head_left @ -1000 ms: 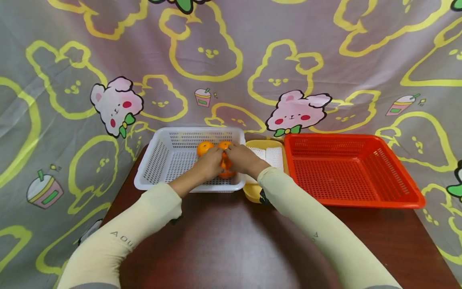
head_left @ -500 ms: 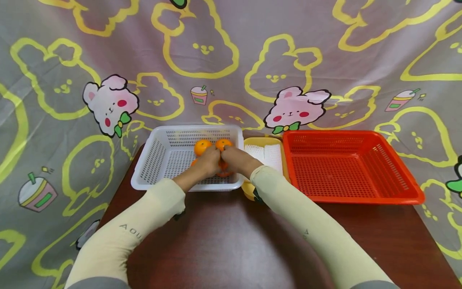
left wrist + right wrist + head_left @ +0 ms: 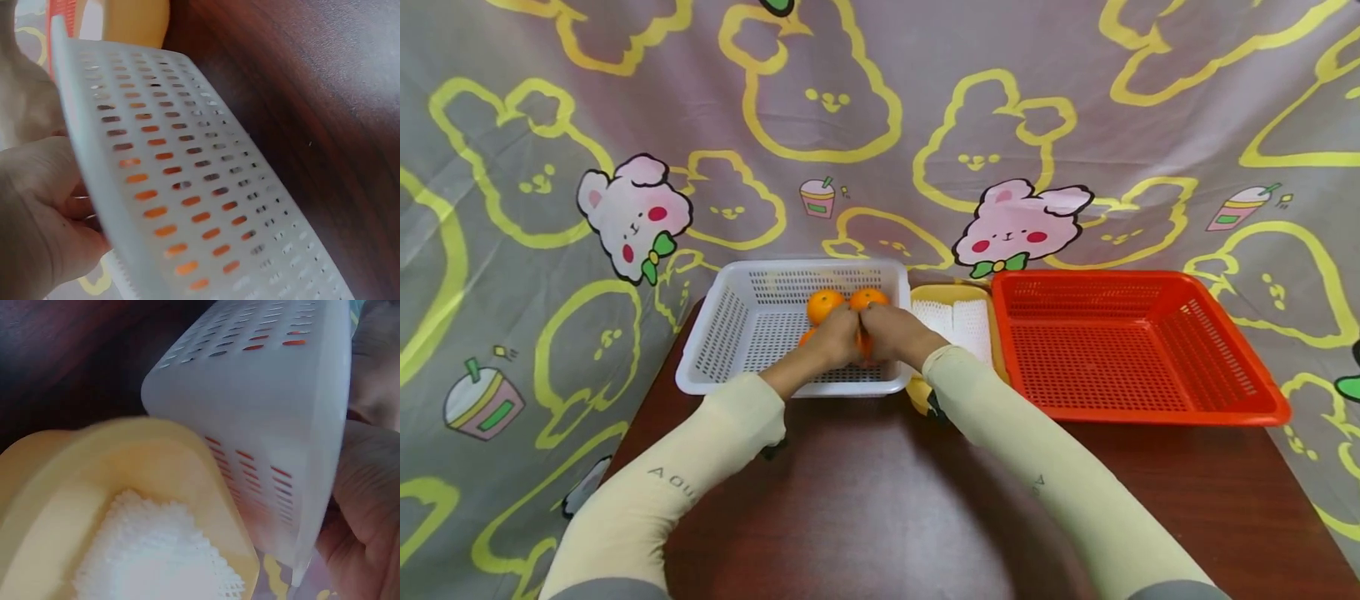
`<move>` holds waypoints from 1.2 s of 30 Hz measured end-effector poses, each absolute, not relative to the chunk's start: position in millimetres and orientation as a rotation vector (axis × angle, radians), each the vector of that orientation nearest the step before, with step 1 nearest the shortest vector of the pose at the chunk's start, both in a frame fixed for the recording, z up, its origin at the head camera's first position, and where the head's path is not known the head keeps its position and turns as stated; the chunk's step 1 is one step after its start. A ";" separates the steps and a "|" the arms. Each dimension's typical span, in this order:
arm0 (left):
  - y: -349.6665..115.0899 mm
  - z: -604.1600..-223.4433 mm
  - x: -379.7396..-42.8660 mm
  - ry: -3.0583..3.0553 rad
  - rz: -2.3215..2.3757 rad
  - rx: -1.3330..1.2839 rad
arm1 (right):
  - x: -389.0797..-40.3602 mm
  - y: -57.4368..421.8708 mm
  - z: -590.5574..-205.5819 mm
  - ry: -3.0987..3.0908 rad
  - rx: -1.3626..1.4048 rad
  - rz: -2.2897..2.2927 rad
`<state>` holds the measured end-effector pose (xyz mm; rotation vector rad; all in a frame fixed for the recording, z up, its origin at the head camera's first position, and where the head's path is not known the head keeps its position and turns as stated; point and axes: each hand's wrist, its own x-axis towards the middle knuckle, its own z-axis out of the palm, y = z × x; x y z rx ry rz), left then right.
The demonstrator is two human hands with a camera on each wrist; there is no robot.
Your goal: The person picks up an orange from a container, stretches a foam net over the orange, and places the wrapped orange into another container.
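Arms (image 3: 722,433) outstretched, left hand (image 3: 837,335) beside right hand (image 3: 891,333), among oranges (image 3: 824,305), can't tell grip's hold

A dark reddish-brown table (image 3: 857,500) with visible wood grain and a glossy surface carries three containers, all in a row toward its far side. The yellow tray (image 3: 949,292) sits between the other two. Just left of the tray stands a white perforated basket (image 3: 850,388); just right of it, a broader red perforated basket (image 3: 1157,417). Nearer than the tray, a pale sheen spreads over the tabletop.
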<state>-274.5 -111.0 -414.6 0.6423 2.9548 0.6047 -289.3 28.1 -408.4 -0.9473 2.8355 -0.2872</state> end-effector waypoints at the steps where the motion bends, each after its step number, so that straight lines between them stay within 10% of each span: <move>1: -111.1 -411.8 -274.2 2.961 0.605 0.643 | -289.2 30.7 -406.7 2.842 -0.962 -0.314; 36: -77.3 -363.6 -160.7 2.750 1.400 0.883 | -182.1 166.4 -361.3 2.594 -1.048 -1.272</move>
